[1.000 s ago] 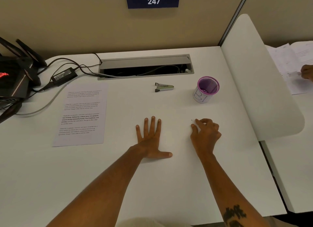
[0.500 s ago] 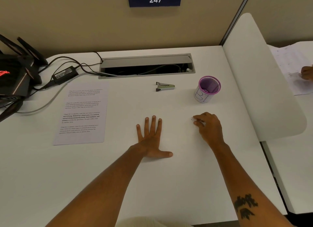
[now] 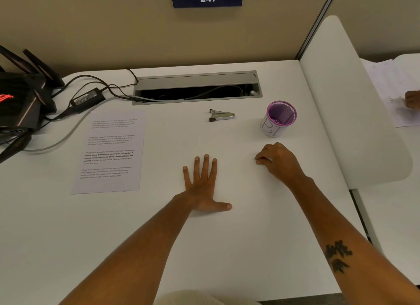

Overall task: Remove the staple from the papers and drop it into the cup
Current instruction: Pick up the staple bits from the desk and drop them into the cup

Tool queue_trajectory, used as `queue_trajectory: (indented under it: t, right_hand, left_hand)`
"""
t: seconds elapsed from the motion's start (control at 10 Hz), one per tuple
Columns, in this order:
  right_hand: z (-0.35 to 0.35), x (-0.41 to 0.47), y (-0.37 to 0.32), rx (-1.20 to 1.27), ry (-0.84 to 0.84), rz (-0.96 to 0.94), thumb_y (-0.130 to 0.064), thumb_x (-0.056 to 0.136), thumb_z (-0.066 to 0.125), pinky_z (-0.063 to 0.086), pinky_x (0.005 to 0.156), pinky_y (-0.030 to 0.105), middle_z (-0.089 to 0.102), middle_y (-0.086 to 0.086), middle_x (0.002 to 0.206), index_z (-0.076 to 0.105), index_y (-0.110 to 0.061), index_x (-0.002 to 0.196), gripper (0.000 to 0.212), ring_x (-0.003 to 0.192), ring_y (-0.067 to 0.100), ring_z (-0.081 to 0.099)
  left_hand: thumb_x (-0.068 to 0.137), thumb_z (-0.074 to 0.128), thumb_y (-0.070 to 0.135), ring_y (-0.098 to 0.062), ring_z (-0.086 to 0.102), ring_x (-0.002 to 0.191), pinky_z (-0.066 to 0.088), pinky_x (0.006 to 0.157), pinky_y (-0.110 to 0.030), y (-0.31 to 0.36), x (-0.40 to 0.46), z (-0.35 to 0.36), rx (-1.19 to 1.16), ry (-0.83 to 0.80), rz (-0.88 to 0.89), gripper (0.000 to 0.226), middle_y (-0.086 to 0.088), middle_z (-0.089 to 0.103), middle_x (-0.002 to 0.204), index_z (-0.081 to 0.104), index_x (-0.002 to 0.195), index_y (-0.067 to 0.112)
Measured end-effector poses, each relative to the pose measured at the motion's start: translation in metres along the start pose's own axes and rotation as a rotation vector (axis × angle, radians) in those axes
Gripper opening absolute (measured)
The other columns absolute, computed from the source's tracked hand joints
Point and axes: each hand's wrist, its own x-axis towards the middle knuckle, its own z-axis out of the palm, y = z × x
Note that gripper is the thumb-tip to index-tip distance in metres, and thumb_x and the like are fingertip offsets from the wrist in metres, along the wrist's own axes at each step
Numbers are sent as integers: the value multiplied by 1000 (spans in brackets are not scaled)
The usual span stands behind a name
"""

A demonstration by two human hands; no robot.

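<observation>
The right hand point(image 3: 278, 162) had its fingers point(image 3: 261, 157) curled and pinched together against the white bench point(image 3: 250, 248), though whether the staple sat between them was too small to tell, while the left hand point(image 3: 202, 184) lay flat, fingers spread wide, holding nothing. Just beyond the right hand stood the purple cup point(image 3: 278, 119), upright and apart from it, with the staple remover point(image 3: 221, 115) lying to the cup's left. The papers point(image 3: 111, 152) lay flat well to the left of both hands, near a black power adapter point(image 3: 87, 99).
</observation>
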Motion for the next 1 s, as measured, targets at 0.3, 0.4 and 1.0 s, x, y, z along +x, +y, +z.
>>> queue_trajectory:
  t: [0.3,0.4,1.0]
  right_hand:
    - [6,-5,-7,-47,65,-14,-1,88,74,52,58,37,73,2,86,78,-12,87,12,76,23,56]
    - [10,-8,-11,-85,91,-6,6,86,73,51,56,35,71,6,85,76,-8,85,14,75,25,58]
    - [8,-9,-12,-168,-7,63,13,85,55,37,66,35,57,4,88,60,-11,90,25,80,22,46]
  left_hand:
    - [65,61,94,-32,-54,140,-23,118,-68,1,-1,-1,8,2,-4,152,-3,-57,154,-44,151,23]
    - [65,61,93,-32,-55,140,-24,117,-68,1,-1,-1,7,-2,-4,152,-3,-58,153,-44,150,24]
    - [67,61,93,-32,-56,139,-25,117,-67,2,-4,-4,2,-11,5,151,-4,-58,153,-44,150,23]
